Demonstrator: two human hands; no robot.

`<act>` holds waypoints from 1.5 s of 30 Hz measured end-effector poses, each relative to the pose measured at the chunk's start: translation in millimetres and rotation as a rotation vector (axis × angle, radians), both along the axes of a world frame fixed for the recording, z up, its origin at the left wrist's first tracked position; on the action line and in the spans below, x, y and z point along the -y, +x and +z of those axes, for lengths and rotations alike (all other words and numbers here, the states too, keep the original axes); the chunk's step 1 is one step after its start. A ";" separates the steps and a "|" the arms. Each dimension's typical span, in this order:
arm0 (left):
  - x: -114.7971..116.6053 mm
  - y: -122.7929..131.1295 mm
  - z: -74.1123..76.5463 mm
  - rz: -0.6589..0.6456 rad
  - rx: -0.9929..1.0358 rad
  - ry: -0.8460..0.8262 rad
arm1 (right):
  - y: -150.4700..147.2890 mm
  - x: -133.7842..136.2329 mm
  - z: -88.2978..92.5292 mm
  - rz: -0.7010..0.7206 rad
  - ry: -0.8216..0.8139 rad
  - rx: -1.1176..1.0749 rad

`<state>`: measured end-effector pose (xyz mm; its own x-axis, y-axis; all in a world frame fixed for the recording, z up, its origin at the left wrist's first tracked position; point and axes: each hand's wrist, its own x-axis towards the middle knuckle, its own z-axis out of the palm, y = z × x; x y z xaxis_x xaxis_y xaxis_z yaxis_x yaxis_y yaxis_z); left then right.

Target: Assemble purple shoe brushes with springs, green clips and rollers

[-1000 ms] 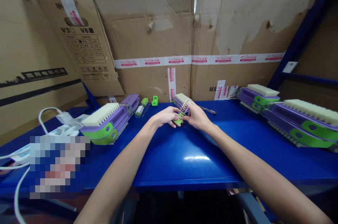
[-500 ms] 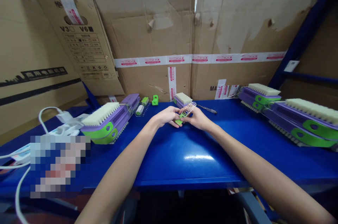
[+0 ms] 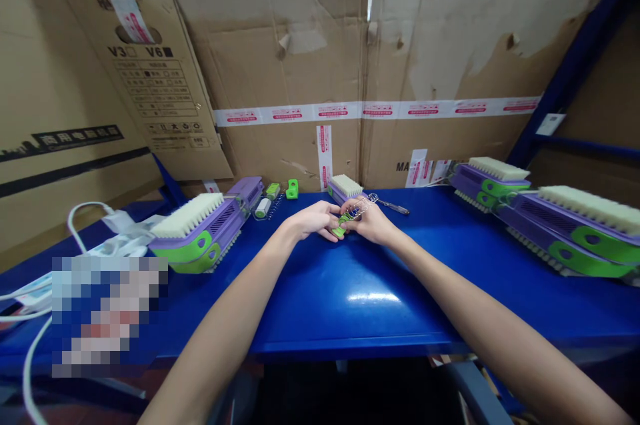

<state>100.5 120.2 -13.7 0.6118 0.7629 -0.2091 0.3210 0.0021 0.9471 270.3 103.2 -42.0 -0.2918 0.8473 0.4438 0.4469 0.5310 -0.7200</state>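
Observation:
Over the middle of the blue table, my left hand (image 3: pixel 316 219) is closed on a small green plastic piece (image 3: pixel 339 231). My right hand (image 3: pixel 371 223) is closed beside it, its fingers on a shiny metal coil spring (image 3: pixel 373 198). One end of the spring meets the green piece between my fingertips; how they join is partly hidden. Just behind my hands lies a purple brush (image 3: pixel 346 186) with cream bristles. A screwdriver (image 3: pixel 395 207) lies to its right.
Purple-and-green brushes stand at the left (image 3: pixel 195 235) and right (image 3: pixel 575 231). Behind my left hand are a green bracket (image 3: pixel 292 189), small green-and-white blocks (image 3: pixel 263 207) and another spring (image 3: pixel 276 205). White cables (image 3: pixel 37 358) run along the left. Cardboard (image 3: pixel 290 78) walls the back.
The coil spring has tilted down and to the right, lying lower across my right fingers. My left hand keeps its grip on the green piece. The camera view has shifted slightly.

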 end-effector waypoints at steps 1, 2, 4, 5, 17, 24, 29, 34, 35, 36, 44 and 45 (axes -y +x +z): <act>0.4 0.3 0.8 0.007 -0.006 -0.003 | -0.3 1.0 0.5 0.019 -0.041 -0.031; 0.8 0.6 1.8 0.016 -0.010 -0.007 | -0.6 1.9 0.8 0.035 -0.078 -0.060; 1.8 1.3 4.0 0.037 -0.010 -0.003 | -1.5 3.1 0.8 0.037 -0.116 -0.102; 2.3 1.5 5.1 0.048 -0.005 0.003 | -2.0 3.2 0.5 0.018 -0.106 -0.111; 8.1 5.3 13.0 0.179 -0.015 0.068 | -6.8 -5.4 -8.7 -0.198 0.190 -0.042; 2.7 2.0 6.3 0.108 -0.016 0.056 | -0.4 1.2 -7.9 0.054 -0.069 -0.153; 3.1 0.6 6.6 0.072 -0.025 0.058 | 3.3 1.5 -5.8 0.044 -0.006 -0.075; 5.7 1.3 9.7 0.071 -0.020 0.064 | 1.2 1.3 -4.8 -0.037 0.063 -0.045; 5.9 1.4 9.8 0.065 -0.018 0.063 | 0.6 1.2 -4.7 -0.052 0.071 -0.043; 5.9 1.4 9.7 0.055 -0.016 0.062 | 0.1 0.9 -4.7 -0.067 0.080 -0.036; 6.2 2.6 7.2 0.036 -0.026 0.051 | 2.5 -2.2 -6.5 -0.112 0.074 0.012; 6.3 2.5 7.5 0.041 -0.031 0.052 | 2.4 -2.2 -6.9 -0.124 0.078 0.022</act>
<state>103.0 113.9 -6.2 0.5740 0.7972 -0.1871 0.3513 -0.0333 0.9357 272.7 105.4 -48.9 -0.1971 0.8408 0.5041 0.5283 0.5243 -0.6679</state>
